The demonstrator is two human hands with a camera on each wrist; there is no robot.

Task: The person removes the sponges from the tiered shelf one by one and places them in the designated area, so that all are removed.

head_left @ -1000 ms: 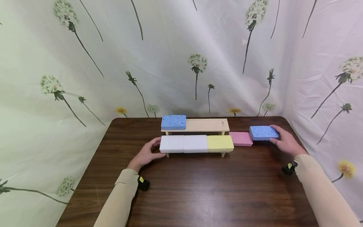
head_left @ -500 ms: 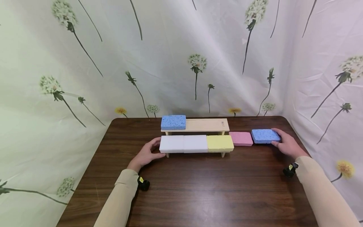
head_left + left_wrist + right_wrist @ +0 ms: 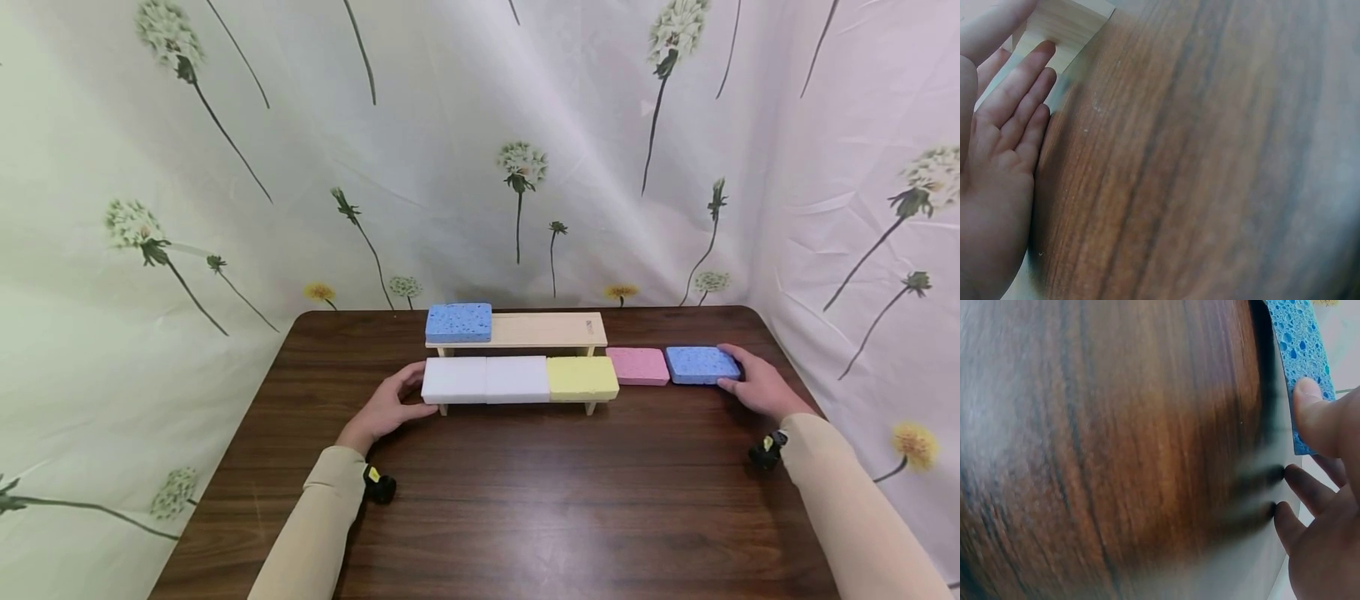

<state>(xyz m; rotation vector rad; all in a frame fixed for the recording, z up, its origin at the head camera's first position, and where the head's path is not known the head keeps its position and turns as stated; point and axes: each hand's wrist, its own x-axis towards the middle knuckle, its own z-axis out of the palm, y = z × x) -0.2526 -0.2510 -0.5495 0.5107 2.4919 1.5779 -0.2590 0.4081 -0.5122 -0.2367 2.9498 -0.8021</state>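
Note:
My right hand (image 3: 761,385) pinches a blue sponge (image 3: 702,365) by its right end, the thumb on its front edge in the right wrist view. This sponge lies flat just right of a pink sponge (image 3: 637,366), on the dark table. At the left end of the front wooden rack rests my left hand (image 3: 386,406), its fingers (image 3: 1025,94) fairly straight beside the wood (image 3: 1069,28). Two white sponges (image 3: 454,380) and a yellow sponge (image 3: 582,377) lie in a row on that rack. Another blue sponge (image 3: 459,322) lies on the left of the rear wooden rack (image 3: 547,330).
The brown wooden table (image 3: 525,500) ends at the back against a white curtain (image 3: 450,150) printed with dandelions. A second stretch of curtain runs close along the right side, near the right arm.
The blue sponge in my right hand has come down and slightly to the right, and now lies level beside the pink one. My left hand has stayed in place.

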